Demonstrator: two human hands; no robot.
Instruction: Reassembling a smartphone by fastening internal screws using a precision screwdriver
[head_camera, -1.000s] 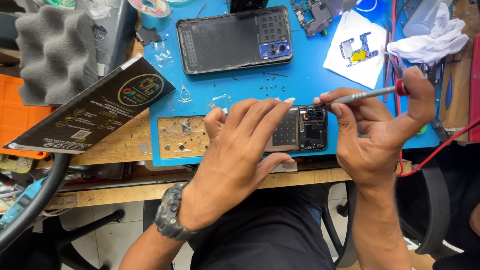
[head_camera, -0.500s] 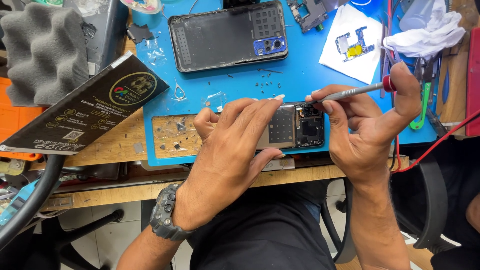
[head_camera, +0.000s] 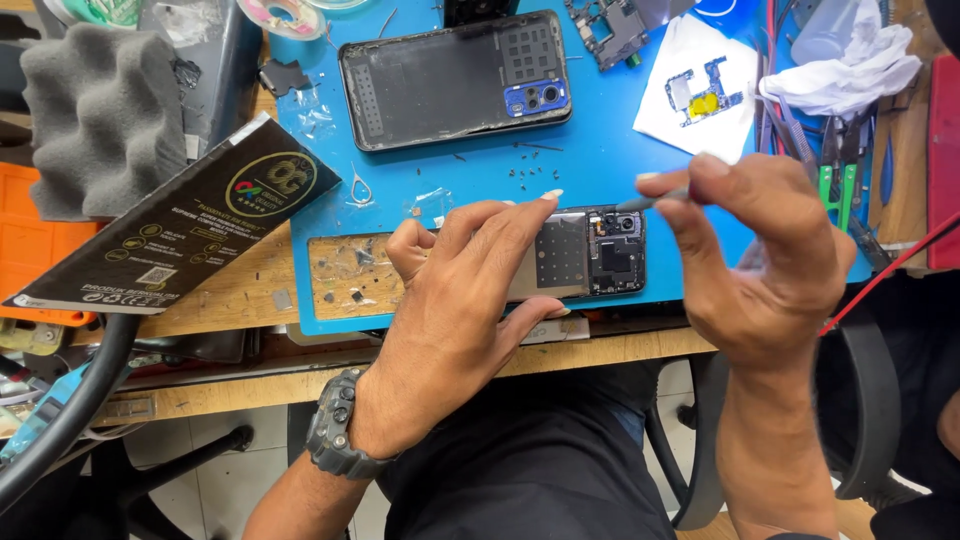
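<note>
Nearest me, at the front edge of the bench, my left hand (head_camera: 455, 320) lies flat over an opened phone (head_camera: 590, 255), fingers spread across its back and thumb tucked under the near edge, pressing it down onto the blue mat (head_camera: 600, 160); a dark watch (head_camera: 335, 435) sits on that wrist. Only the phone's right end shows past my fingers, with its bare metal plate and the black camera block. Just right of it my right hand (head_camera: 770, 265) pinches a thin screwdriver (head_camera: 650, 202) between thumb and fingertips, the tip touching the phone's top right corner by the camera. Left of my hands, a worn patch of the mat (head_camera: 350, 275) shows bare wood, and a black printed box (head_camera: 180, 225) lies tilted across the mat's left edge. Beyond the phone, small screws (head_camera: 520, 180) are scattered on the mat. Farther back lies a phone back cover (head_camera: 455, 78), inside up, with a blue camera surround at its right end. Right of it a small circuit board (head_camera: 700, 95) rests on a white paper, with a crumpled white cloth (head_camera: 850, 65) and a row of hand tools (head_camera: 840, 170) at the mat's right side. Far left stands a grey foam block (head_camera: 95, 115)
</note>
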